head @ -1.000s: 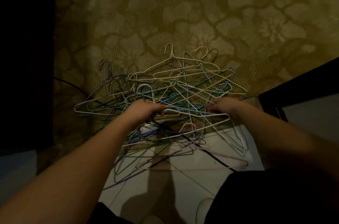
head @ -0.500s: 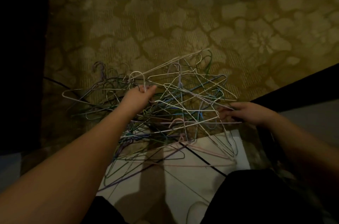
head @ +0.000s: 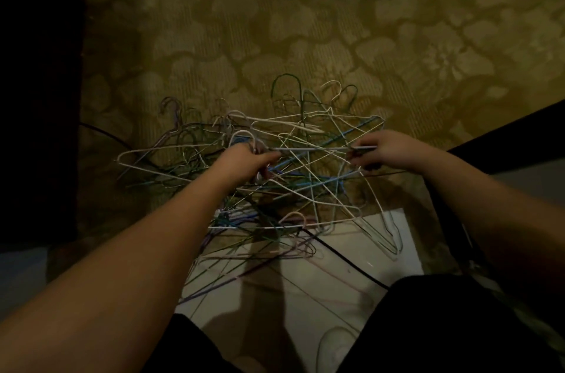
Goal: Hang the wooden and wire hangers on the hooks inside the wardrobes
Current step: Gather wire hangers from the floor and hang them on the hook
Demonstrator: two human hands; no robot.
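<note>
— Both hands have shifted since a moment ago: the right hand point(head: 394, 150) has come up from the pile's near right edge to its top, and a dark green hook point(head: 287, 86) now stands up at the far side where none showed. What does each hand have?

— Left hand point(head: 244, 162): fingers curled round the neck of a white hanger point(head: 171, 150), just under its hook. Right hand: fingertips pinched on a pale straight wire point(head: 312, 148) that runs across between the two hands. Whether that wire belongs to the same white hanger, I cannot tell.

— Where is the heap?

— Tangle of wire hangers point(head: 305, 183): on the floor before the person, lying half on the patterned carpet point(head: 305, 21) and half on the pale tile point(head: 351, 265). No wardrobe hook is in view; dark furniture point(head: 36, 97) stands at the left.

— How would they handle?

— By my judgement, light and springy: thin coated wire, stiff enough to keep its triangle but easily bent. Hooks snag on neighbouring bars, so one lifted hanger probably drags others with it. Best taken at the neck, as the left hand does, and shaken or turned free before rising.

— And their look?

— White, blue, green, lilac and pink wires, thin, crossed at every angle, several hooks pointing away from the person. No wooden hanger shows in this pile. A thin black cable point(head: 342, 259) crosses the tile beneath.
</note>
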